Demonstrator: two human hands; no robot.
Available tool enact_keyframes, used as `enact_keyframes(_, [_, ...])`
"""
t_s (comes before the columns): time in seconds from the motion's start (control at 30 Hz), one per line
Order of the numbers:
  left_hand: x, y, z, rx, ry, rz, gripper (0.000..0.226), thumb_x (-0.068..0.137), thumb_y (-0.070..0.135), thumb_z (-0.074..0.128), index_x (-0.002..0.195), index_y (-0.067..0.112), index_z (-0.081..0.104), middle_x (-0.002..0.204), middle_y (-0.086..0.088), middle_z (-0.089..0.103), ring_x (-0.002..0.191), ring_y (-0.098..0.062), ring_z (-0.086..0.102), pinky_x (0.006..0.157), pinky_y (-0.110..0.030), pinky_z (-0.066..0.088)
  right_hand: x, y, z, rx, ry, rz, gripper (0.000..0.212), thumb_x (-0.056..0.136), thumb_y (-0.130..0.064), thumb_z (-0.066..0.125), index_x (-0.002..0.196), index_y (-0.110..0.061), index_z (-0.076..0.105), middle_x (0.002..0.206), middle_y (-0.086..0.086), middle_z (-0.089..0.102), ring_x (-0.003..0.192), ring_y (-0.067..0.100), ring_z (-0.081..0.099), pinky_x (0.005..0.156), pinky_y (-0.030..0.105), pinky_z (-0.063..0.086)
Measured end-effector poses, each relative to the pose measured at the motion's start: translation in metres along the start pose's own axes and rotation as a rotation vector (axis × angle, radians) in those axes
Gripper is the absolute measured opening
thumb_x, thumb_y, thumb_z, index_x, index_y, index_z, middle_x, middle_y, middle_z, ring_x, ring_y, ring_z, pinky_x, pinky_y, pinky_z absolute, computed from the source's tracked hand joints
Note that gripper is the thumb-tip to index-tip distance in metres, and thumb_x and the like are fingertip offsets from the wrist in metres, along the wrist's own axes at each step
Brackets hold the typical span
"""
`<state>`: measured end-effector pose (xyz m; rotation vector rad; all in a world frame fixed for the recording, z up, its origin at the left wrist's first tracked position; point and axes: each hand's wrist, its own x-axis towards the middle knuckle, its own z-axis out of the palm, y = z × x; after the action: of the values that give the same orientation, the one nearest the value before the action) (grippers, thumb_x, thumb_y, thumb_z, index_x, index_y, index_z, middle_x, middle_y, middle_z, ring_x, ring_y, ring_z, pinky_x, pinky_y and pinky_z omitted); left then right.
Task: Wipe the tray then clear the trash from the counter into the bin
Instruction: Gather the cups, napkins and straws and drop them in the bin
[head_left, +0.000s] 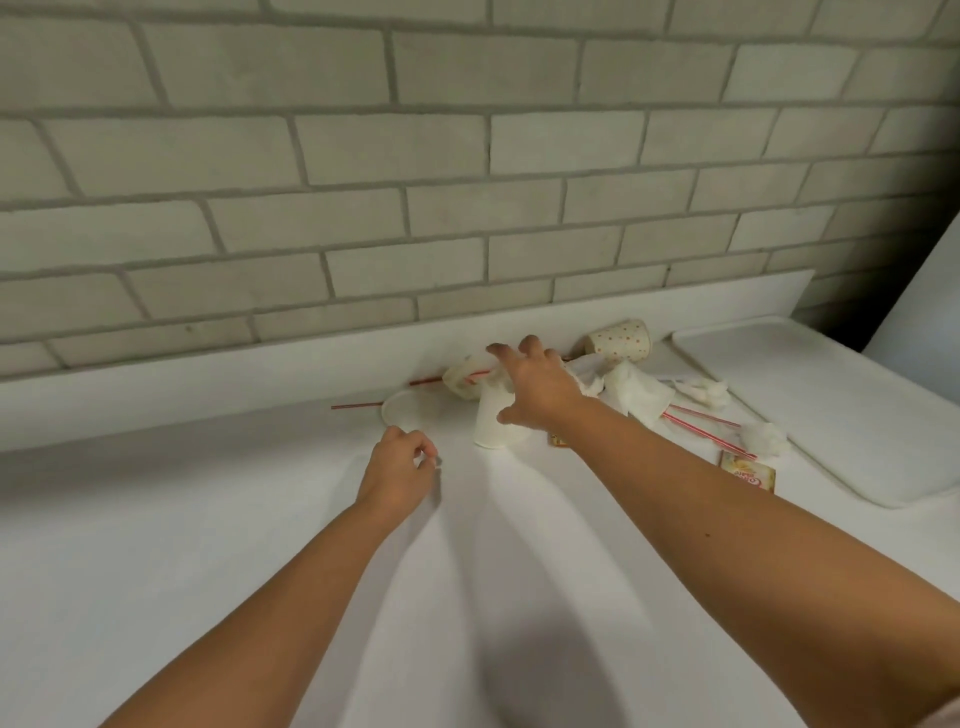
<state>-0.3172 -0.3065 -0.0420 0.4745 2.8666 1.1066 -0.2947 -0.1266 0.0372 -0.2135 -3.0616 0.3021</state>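
The right hand (535, 387) reaches out over a pile of trash at the far side of a white table (208, 519). Its fingers are spread wide and grip nothing, and its thumb lies just beside a plain white paper cup (488, 423) that stands on the table under the hand. The left hand (400, 457) hovers nearer and to the left, with its fingers curled in toward the thumb. Whether it pinches something small cannot be told.

Just beyond the left hand lies a round white lid (402, 410), with a thin red straw (356, 406) pointing left from it. Beyond the white cup a cream cup (460, 379) lies on its side with a red straw in it.

To the right of the right hand are crumpled white napkins (636, 392), and behind them a dotted paper cup (621, 340) lies on its side against the low white ledge at the back. Red-and-white striped straws (706, 423) lie to the right of the napkins, near a crumpled white wad (763, 439). A yellow printed packet (748, 475) lies flat, nearer than the straws.

The tray (831, 415), white and rectangular, lies at the right end of the table, just right of the trash. A pale brick wall (363, 156) rises behind.
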Motion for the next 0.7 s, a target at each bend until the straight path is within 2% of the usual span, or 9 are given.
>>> enact_keyframes(0.1, [0.007,0.002,0.003,-0.027,0.0,-0.001,0.011,0.09,0.011,0.056,0.083,0.019,0.058,0.101,0.004,0.044,0.092,-0.007,0.046,0.078,-0.016,0.034,0.015,0.001,0.01,-0.021,-0.085,0.005,0.087,0.075,-0.028,0.074,0.146,-0.03,0.023,0.14,0.011,0.024,0.125,0.038,0.035,0.096,0.043,0.045])
enact_keyframes(0.2, [0.013,0.005,0.006,-0.045,-0.002,0.003,0.01,0.09,0.011,0.056,0.084,0.019,0.058,0.101,0.004,0.044,0.092,-0.006,0.046,0.077,-0.015,0.033,0.022,0.002,0.022,-0.021,-0.133,-0.016,0.072,0.077,-0.029,0.072,0.139,-0.025,0.035,0.134,0.01,0.031,0.117,0.035,0.048,0.085,0.037,0.047])
enact_keyframes(0.27, [0.017,0.006,0.009,-0.056,-0.013,0.004,0.01,0.091,0.012,0.055,0.084,0.019,0.058,0.1,0.004,0.044,0.091,-0.007,0.046,0.077,-0.015,0.032,0.023,0.002,0.026,0.003,-0.134,-0.027,0.063,0.077,-0.028,0.072,0.133,-0.021,0.042,0.129,0.009,0.038,0.111,0.032,0.053,0.077,0.033,0.044])
enact_keyframes(0.37, [0.021,0.008,0.009,-0.143,-0.022,0.002,0.012,0.095,0.019,0.05,0.088,0.015,0.058,0.1,-0.001,0.048,0.087,-0.012,0.049,0.074,-0.019,0.035,0.023,0.0,0.023,0.073,-0.076,-0.062,0.059,0.077,-0.032,0.073,0.127,-0.016,0.046,0.122,0.009,0.048,0.11,0.029,0.053,0.077,0.031,0.042])
enact_keyframes(0.47, [0.021,0.018,0.004,-0.541,-0.025,-0.122,0.027,0.097,0.039,0.042,0.105,0.016,0.055,0.099,-0.002,0.055,0.087,-0.017,0.053,0.075,-0.025,0.041,0.022,-0.009,0.016,0.323,0.027,-0.075,0.056,0.077,-0.038,0.073,0.12,-0.011,0.05,0.105,0.007,0.055,0.101,0.03,0.058,0.065,0.029,0.045])
enact_keyframes(0.53, [0.02,0.024,-0.001,-0.824,-0.104,-0.22,0.037,0.093,0.051,0.041,0.12,0.025,0.047,0.105,0.004,0.059,0.095,-0.017,0.058,0.084,-0.033,0.046,0.019,-0.017,0.014,0.626,0.01,-0.015,0.051,0.079,-0.037,0.072,0.117,-0.009,0.051,0.097,0.002,0.054,0.09,0.029,0.063,0.053,0.03,0.05])
enact_keyframes(0.57, [0.02,0.025,-0.002,-0.89,-0.154,-0.227,0.042,0.091,0.054,0.042,0.125,0.03,0.043,0.112,0.006,0.059,0.102,-0.017,0.059,0.087,-0.037,0.048,0.017,-0.019,0.014,0.796,-0.02,0.035,0.048,0.081,-0.036,0.07,0.115,-0.008,0.052,0.096,0.002,0.055,0.086,0.026,0.063,0.051,0.031,0.053])
enact_keyframes(0.63, [0.02,0.024,-0.004,-1.003,-0.24,-0.232,0.048,0.088,0.056,0.046,0.131,0.034,0.041,0.121,0.003,0.06,0.111,-0.02,0.059,0.088,-0.043,0.053,0.014,-0.022,0.016,1.069,-0.097,0.118,0.044,0.085,-0.037,0.066,0.116,-0.008,0.054,0.099,0.005,0.06,0.083,0.021,0.063,0.05,0.03,0.054])
enact_keyframes(0.7, [0.02,0.024,-0.005,-1.107,-0.294,-0.263,0.049,0.088,0.053,0.051,0.131,0.03,0.047,0.12,-0.004,0.064,0.109,-0.025,0.063,0.083,-0.044,0.056,0.013,-0.022,0.021,1.179,-0.173,0.136,0.047,0.088,-0.044,0.059,0.119,-0.009,0.053,0.106,0.01,0.063,0.085,0.023,0.065,0.058,0.032,0.057])
